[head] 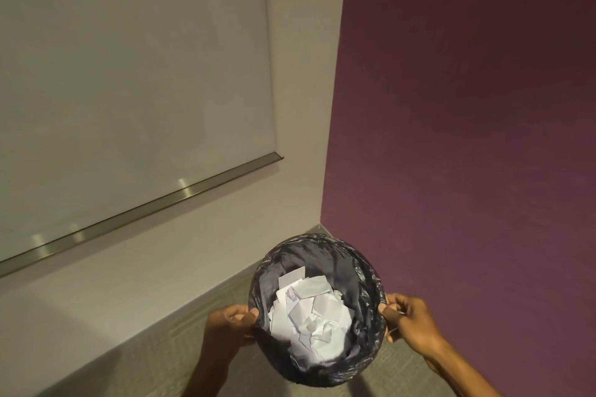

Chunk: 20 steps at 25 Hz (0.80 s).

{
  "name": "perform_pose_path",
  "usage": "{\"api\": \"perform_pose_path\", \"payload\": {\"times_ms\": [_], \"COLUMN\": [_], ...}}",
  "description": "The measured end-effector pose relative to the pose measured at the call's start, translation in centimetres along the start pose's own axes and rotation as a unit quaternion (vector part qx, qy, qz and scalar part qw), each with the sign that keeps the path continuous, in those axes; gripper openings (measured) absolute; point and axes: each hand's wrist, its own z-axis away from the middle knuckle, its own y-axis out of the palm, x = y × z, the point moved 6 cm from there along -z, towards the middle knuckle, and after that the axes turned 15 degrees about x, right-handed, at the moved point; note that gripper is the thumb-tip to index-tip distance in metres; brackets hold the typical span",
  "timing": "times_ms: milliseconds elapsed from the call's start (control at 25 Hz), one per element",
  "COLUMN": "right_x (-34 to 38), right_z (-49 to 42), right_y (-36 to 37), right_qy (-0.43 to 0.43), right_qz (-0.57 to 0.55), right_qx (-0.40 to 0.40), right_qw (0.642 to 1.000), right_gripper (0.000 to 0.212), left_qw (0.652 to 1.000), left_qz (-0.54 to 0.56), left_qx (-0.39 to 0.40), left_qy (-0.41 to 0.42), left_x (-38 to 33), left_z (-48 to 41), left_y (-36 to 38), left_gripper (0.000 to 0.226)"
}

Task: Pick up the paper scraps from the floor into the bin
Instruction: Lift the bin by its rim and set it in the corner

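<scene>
A round bin (pixel 361 263) lined with a black plastic bag sits low in the view, near the corner of the room. Several white paper scraps (pixel 314 316) lie piled inside it. My left hand (pixel 230 324) grips the bin's left rim, fingers closed over the bag edge. My right hand (pixel 408 321) grips the right rim the same way. The bin's underside is hidden, so I cannot tell if it rests on the carpet or is lifted. No loose scraps show on the floor.
A white wall with a whiteboard (pixel 129 74) and its metal tray (pixel 180 195) runs along the left. A purple wall (pixel 467 138) stands on the right, meeting it in a corner just behind the bin. Grey carpet (pixel 154 361) covers the floor.
</scene>
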Motion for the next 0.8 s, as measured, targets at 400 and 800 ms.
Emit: {"api": "perform_pose_path", "payload": {"times_ms": [400, 800], "right_x": [-2.5, -4.9], "right_z": [-8.8, -22.4], "right_y": [-2.4, -8.4], "right_qy": [0.065, 0.117], "right_qz": [0.001, 0.045], "right_qx": [-0.015, -0.015], "right_qw": [0.998, 0.992], "right_gripper": [0.01, 0.024], "left_qw": [0.974, 0.977], "left_qz": [-0.224, -0.209], "left_qx": [0.036, 0.029], "left_qy": [-0.019, -0.043], "left_x": [0.4, 0.0], "left_z": [-10.8, -24.4], "left_y": [1.3, 6.6], "left_gripper": [0.027, 0.044]}}
